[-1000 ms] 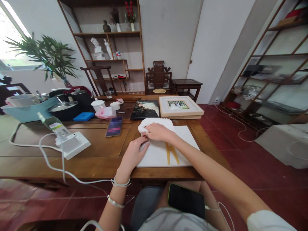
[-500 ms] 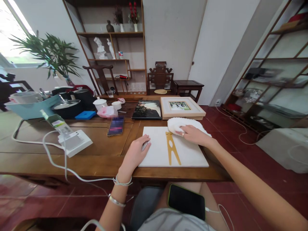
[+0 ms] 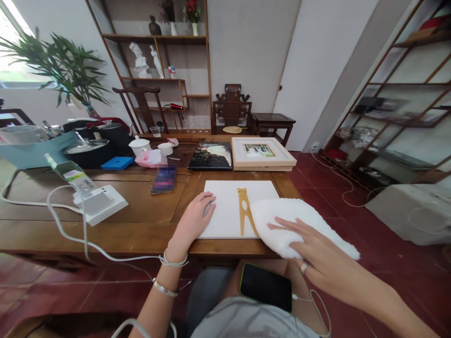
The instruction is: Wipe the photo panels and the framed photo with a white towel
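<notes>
A white rectangular board [image 3: 229, 211] lies face down on the wooden table [image 3: 141, 225], with a yellowish wooden stand strip [image 3: 244, 213] across its back. My left hand [image 3: 195, 218] rests flat on the board's left edge, fingers loosely curled. My right hand [image 3: 313, 251] lies open on a fluffy white cloth [image 3: 282, 223], which covers the board's near right corner and hangs past the table edge. A black phone [image 3: 266, 286] lies on my lap.
Behind the board lie a dark photo print [image 3: 211, 157] and a light wooden picture frame [image 3: 260, 154]. A blurred phone [image 3: 162, 180], a white power strip [image 3: 100, 203] with cables, pots and cups sit to the left. Shelves stand behind and to the right.
My right hand has drawn the white cloth from the board's far side down over its near right corner, toward me. My left hand has stayed on the board's left edge.
</notes>
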{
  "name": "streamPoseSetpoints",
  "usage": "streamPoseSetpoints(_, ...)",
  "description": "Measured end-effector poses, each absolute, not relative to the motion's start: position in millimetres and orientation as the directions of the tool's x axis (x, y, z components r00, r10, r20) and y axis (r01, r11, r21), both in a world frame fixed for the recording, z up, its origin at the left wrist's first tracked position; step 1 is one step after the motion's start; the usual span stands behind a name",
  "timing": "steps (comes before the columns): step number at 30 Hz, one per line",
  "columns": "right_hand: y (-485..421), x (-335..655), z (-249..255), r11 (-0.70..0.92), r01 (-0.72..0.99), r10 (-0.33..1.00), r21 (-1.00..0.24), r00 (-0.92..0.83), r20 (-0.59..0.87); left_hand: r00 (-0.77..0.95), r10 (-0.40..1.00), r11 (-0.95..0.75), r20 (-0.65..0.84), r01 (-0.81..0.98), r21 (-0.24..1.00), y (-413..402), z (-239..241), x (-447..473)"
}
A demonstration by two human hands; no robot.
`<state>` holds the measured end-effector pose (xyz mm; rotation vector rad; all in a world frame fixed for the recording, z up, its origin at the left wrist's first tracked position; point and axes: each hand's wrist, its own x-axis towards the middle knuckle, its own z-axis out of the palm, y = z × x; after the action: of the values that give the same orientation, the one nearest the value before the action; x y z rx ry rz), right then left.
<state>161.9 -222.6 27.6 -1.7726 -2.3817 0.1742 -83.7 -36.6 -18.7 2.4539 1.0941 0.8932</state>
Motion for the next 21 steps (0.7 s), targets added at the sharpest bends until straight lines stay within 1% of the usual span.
streamPoseSetpoints(3,-207,166,26,0.26,0.947,0.965,-0.188,-0.251,0.068,0.514,0.758,-0.652,0.402,0.569,0.502,-37,-18,-83)
streamPoseSetpoints(9,-135,179,28,0.244,0.953,0.967,-0.178,-0.226,0.117,0.515,0.751,-0.66,0.413,0.565,0.496,-37,-17,-83)
streamPoseSetpoints(13,-107,180,26,0.201,0.969,0.975,-0.147,-0.184,0.121,0.517,0.751,-0.661,0.412,0.571,0.487,-38,-16,-83)
streamPoseSetpoints(16,-113,177,22,0.221,0.967,0.97,-0.128,-0.203,0.136,0.51,0.752,-0.659,0.418,0.578,0.481,-39,-17,-82)
streamPoseSetpoints(19,-140,171,21,0.248,0.956,0.964,-0.159,-0.226,0.142,0.506,0.752,-0.659,0.423,0.58,0.479,-39,-17,-81)
streamPoseSetpoints(21,-164,167,22,0.246,0.952,0.967,-0.183,-0.227,0.119,0.509,0.755,-0.656,0.414,0.578,0.485,-39,-17,-81)
